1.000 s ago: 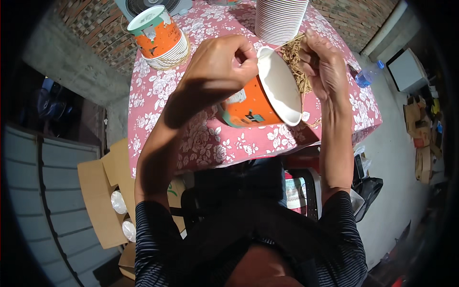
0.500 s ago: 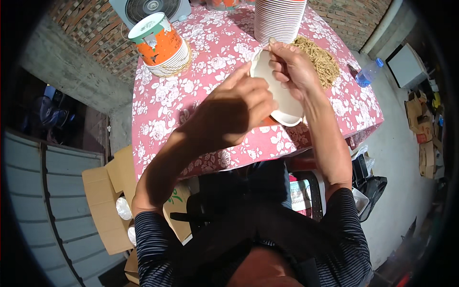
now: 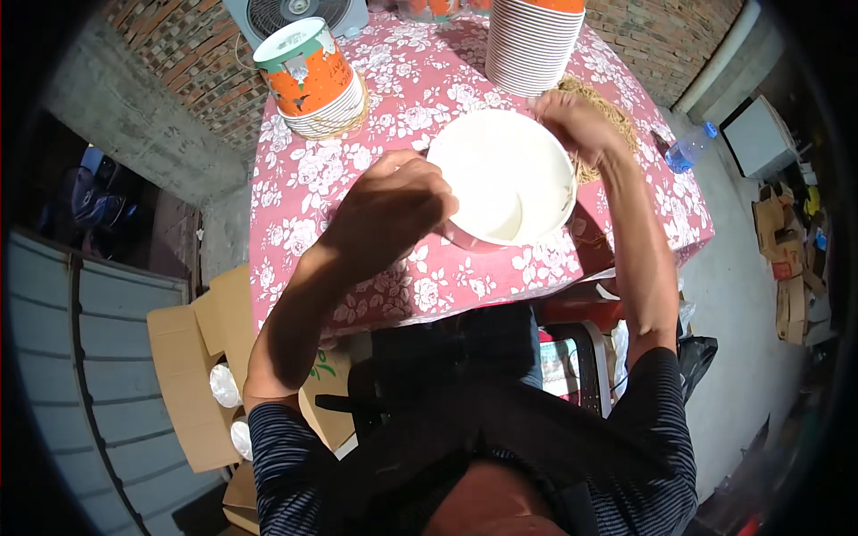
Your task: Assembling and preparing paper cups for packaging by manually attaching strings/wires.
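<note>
A paper bucket (image 3: 500, 170) with a white inside stands at the middle of the table, its round mouth facing up. My left hand (image 3: 402, 192) is closed at the bucket's left rim, with the fingers curled and largely in shadow. To the upper right of the rim is my right hand (image 3: 581, 125), blurred by motion; whether its fingers hold anything does not show. Under and behind that hand lies a pile of tan twisted cords (image 3: 624, 121). A tall stack of nested paper buckets (image 3: 534, 49) rises just beyond the bucket.
A pink flowered cloth (image 3: 304, 210) covers the table. At the far left stand nested orange buckets (image 3: 313, 85) with cords around them, near a grey fan (image 3: 299, 13). A clear bottle with a blue cap (image 3: 688, 150) is by the right edge. Open cardboard boxes (image 3: 183, 384) sit lower left.
The bucket, earlier tilted and squeezed to an oval between both hands, now shows a round, upward mouth. My right hand has moved off its rim to the right; my left has shifted left.
</note>
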`<state>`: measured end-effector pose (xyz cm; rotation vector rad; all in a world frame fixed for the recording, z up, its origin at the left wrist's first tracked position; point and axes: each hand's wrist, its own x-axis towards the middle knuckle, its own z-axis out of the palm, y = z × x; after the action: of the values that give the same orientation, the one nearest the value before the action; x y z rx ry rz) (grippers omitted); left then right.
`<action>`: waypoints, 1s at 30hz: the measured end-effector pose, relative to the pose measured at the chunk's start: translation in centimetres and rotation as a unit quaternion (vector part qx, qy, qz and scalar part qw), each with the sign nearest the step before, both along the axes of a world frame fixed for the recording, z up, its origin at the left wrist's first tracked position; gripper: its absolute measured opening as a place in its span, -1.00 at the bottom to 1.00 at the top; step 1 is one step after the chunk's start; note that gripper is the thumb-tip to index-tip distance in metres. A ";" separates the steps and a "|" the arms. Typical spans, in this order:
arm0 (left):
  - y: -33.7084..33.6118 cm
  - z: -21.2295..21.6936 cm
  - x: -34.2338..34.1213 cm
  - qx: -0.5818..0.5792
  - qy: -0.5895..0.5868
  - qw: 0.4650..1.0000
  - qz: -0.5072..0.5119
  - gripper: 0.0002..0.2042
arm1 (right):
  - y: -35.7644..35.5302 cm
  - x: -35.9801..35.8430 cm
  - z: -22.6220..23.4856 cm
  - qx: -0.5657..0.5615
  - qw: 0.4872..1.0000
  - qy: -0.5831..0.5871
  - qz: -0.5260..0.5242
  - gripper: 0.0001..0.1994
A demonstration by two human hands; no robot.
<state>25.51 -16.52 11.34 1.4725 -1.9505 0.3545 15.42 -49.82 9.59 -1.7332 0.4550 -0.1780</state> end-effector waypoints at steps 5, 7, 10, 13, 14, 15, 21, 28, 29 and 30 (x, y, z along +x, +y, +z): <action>1.4 -1.7 1.6 -0.022 0.064 0.997 0.028 -0.77 | 8.6 -3.0 -4.6 0.039 0.994 -0.028 -0.098 -0.77; 0.9 -1.6 2.6 -0.029 0.137 0.990 -0.002 -0.91 | 6.5 -4.7 -5.9 -0.062 0.998 0.018 -0.023 -0.71; 2.4 -0.8 4.0 -0.049 0.154 0.986 0.036 -0.78 | 9.5 -5.2 -2.6 -0.151 0.967 -0.167 -0.122 -0.62; 3.2 0.4 4.6 0.000 0.240 0.970 0.032 -0.85 | 12.2 -4.6 1.6 -0.326 0.889 -0.321 -0.030 -0.49; 3.2 0.6 4.5 0.006 0.284 0.958 0.040 -0.86 | 12.9 -4.8 3.4 -0.425 0.846 -0.321 0.021 -0.50; 3.3 0.9 4.7 0.011 0.327 0.944 0.048 -0.86 | 13.2 -4.2 4.6 -0.440 0.841 -0.305 0.083 -0.58; 6.5 1.7 7.4 -0.182 0.407 0.865 0.231 -0.80 | 14.0 7.3 6.3 -0.181 0.940 -0.222 0.185 -0.72; 9.9 2.5 10.4 -0.384 0.090 0.840 0.373 -0.68 | 17.0 26.6 6.5 0.268 0.932 -0.224 0.093 -0.72; 10.0 2.9 11.3 -0.368 0.031 0.852 0.372 -0.66 | 17.6 28.4 6.7 0.321 0.920 -0.221 0.045 -0.70; 9.8 3.5 12.2 -0.350 -0.027 0.861 0.369 -0.62 | 17.7 29.9 6.6 0.326 0.916 -0.234 0.010 -0.70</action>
<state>37.69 -6.77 14.79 1.6110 -0.9956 1.2947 45.33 -32.10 16.22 -0.9904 0.1126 -0.3714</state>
